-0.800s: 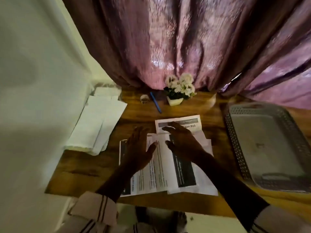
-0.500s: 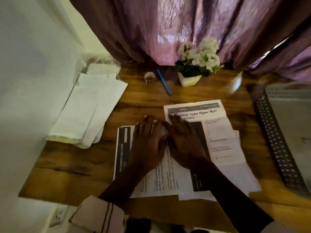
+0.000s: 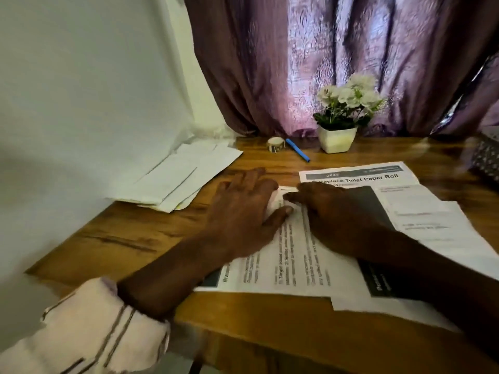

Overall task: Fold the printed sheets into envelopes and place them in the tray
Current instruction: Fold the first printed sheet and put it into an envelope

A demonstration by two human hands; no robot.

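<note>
Several printed sheets (image 3: pixel 297 255) lie overlapped on the wooden table (image 3: pixel 129 238) in front of me. My left hand (image 3: pixel 243 211) lies flat on the top sheet's left part, fingers straight and spread. My right hand (image 3: pixel 334 209) presses flat beside it, its fingertips nearly touching the left hand's. Behind them lies a sheet headed "Replace Toilet Paper Roll" (image 3: pixel 359 175). A stack of white envelopes (image 3: pixel 183 179) lies at the left against the wall. Only a corner of the perforated grey tray (image 3: pixel 487 157) shows at the right edge.
A small tape roll (image 3: pixel 276 143), a blue pen (image 3: pixel 297 149) and a white pot of white flowers (image 3: pixel 337 137) stand at the back of the table. A purple curtain (image 3: pixel 324 63) hangs behind. A white wall (image 3: pixel 81 103) bounds the left side.
Both hands came down from hovering and now press flat on the top sheet. The view swung left and lower, so most of the tray left the frame.
</note>
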